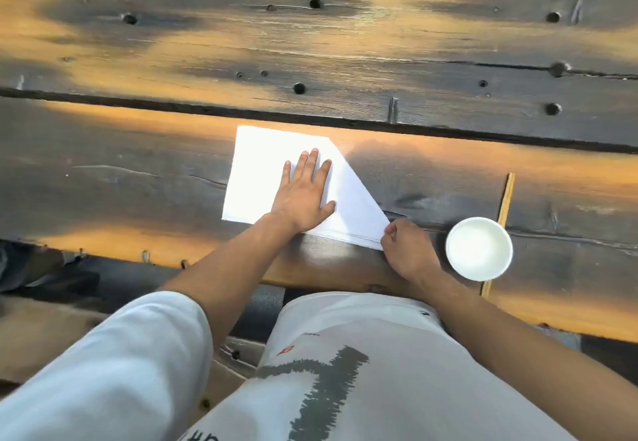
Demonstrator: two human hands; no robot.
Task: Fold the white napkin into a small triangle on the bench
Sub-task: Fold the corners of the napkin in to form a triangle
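The left hand (301,195) lies flat, fingers spread, on the white napkin (255,178); the right hand (407,250) fingers pinch its 5 o'clock corner, diagonal fold running 11 to 5.

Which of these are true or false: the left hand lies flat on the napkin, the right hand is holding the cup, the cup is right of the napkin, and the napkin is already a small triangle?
1. The left hand lies flat on the napkin. True.
2. The right hand holds the cup. False: it pinches the napkin's near right corner.
3. The cup stands right of the napkin. True.
4. The napkin is already a small triangle. False: only one corner is folded over.
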